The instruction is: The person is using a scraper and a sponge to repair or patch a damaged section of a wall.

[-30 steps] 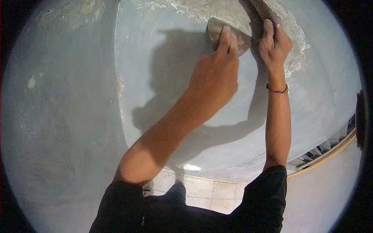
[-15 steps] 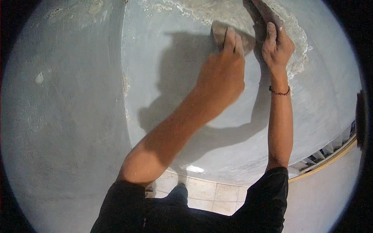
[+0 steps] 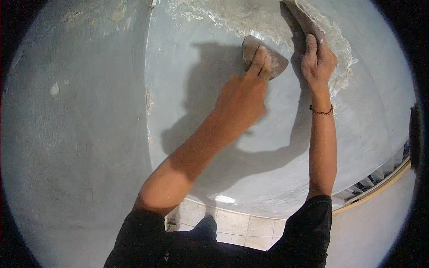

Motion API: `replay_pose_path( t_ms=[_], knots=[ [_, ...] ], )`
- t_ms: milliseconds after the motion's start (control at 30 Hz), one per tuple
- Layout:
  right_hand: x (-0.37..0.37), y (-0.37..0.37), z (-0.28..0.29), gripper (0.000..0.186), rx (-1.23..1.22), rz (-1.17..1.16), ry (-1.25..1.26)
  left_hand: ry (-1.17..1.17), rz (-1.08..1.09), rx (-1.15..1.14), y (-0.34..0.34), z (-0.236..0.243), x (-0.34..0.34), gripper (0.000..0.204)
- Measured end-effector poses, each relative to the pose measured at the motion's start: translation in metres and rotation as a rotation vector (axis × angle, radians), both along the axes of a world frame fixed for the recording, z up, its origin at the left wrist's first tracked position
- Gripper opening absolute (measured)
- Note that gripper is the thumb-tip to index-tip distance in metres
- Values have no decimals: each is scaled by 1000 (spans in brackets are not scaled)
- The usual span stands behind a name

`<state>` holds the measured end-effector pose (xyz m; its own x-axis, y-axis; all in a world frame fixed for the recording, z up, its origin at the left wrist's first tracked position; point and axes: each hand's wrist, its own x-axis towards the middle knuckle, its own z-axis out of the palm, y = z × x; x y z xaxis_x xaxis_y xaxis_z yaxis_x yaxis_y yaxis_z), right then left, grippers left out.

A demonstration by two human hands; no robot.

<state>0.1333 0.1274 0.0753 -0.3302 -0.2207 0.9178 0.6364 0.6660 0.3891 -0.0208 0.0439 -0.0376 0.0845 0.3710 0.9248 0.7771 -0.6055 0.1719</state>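
Observation:
My left hand (image 3: 242, 99) is closed on a putty knife (image 3: 276, 61), two fingers laid along its wide, smeared blade. The blade lies against or very close to the grey wall (image 3: 272, 129), just below a rough, crusted patch of plaster (image 3: 342, 56). To the right, my right hand (image 3: 319, 64) grips a flat tool (image 3: 305, 20) caked with grey-brown residue. It appears nearly edge-on, thumb on one face, and slants up to the left in front of the rough patch. Its handle is hidden in my hand.
A second grey wall (image 3: 80, 156) meets the first along a vertical corner (image 3: 148, 107) with chipped spots. At lower right is a slatted opening (image 3: 366, 181) with a yellowish edge strip (image 3: 375, 190). Pale floor tiles (image 3: 260, 224) show below, near my leg (image 3: 207, 227).
My left hand has moved left and down over the wall with the putty knife, baring more of its blade. My right hand and its tool have barely moved.

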Motion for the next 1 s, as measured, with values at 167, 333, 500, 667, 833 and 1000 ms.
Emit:
replay_pose_path(
  t_ms=[167,333,500,667,833,1000],
  knots=[
    [-9,-4,-1,21,14,16,67,-70,-3,-5,7,19,-20,64],
    [-1,-2,-3,24,63,2,53,-158,-97,-129,-9,-37,-53,73],
    [-4,-10,-4,25,-62,-24,144,-46,38,-321,-20,-25,-58,74],
    [-5,-3,-7,29,12,13,174,-4,66,-276,-20,-27,-60,74],
    [3,4,1,28,5,56,83,-3,27,-139,-6,-18,-68,75],
    [12,21,2,25,46,35,115,19,105,10,-2,-16,-76,61]
  ],
)
